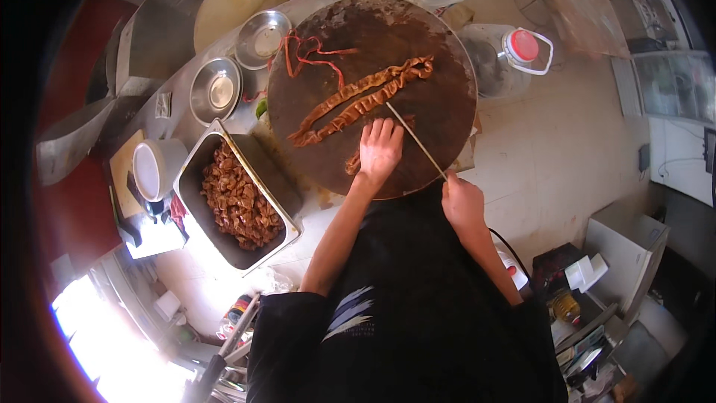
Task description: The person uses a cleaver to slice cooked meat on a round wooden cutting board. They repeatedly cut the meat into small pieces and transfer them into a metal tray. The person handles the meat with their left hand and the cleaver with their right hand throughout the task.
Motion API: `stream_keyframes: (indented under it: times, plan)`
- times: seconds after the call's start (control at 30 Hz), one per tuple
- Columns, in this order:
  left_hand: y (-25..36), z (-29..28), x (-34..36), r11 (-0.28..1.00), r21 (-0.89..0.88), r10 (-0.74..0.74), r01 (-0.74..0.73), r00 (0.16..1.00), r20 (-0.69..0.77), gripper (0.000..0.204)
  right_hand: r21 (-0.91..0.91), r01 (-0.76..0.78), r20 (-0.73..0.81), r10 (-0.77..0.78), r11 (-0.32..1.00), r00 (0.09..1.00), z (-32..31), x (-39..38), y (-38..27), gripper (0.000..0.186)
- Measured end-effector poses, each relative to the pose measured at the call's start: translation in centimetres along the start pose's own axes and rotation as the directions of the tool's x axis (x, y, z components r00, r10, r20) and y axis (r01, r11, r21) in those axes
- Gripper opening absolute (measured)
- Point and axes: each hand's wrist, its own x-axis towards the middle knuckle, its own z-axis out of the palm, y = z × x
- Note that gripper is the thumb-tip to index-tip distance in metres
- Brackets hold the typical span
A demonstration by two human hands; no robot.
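On a round dark chopping block [440,30], my left hand [380,151] is closed, its curled fingers pressing on a ruffled brown meat strip [353,163] that looks like cooked intestine. Most of that strip is hidden under the hand. My right hand [463,205] grips a knife [419,143], seen almost edge-on as a thin pale line, its tip just right of my left fingers. Beyond both hands lies a longer, looped length of the same brown meat [358,104]. A tangle of red string [302,56] rests at the block's far left.
Left of the block, a deep metal tray [289,233] holds a heap of cut brown pieces [235,198]. Two metal bowls [216,92] and a white tub [158,170] stand nearby. A clear jug with a red lid [523,45] is close to the block's right edge.
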Motion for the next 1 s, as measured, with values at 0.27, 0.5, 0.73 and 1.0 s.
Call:
stream_keyframes:
  times: [0.27,0.5,0.73,1.0]
  plan:
    - [0.6,-1.7,0.0,0.987,-0.086,-0.130,0.136,0.989,0.074,0.029,0.015,-0.005,-0.004,0.005,1.000,1.000,0.2,1.1,0.4,0.019]
    - [0.1,-5.4,-2.6,0.969,-0.093,-0.215,0.229,0.966,0.144,0.050,0.104,0.068,-0.112,-0.056,0.992,0.992,-1.8,-0.9,0.4,0.018]
    - [-0.4,-5.3,-3.0,0.968,-0.108,-0.215,0.225,0.971,0.101,0.045,0.110,0.110,-0.113,-0.097,0.988,0.989,-2.4,-1.2,-0.5,0.017]
    - [0.0,-4.8,-2.2,0.977,-0.062,-0.201,0.206,0.976,0.079,0.050,0.056,0.098,-0.045,-0.095,0.994,0.994,0.0,-0.6,-1.6,0.017]
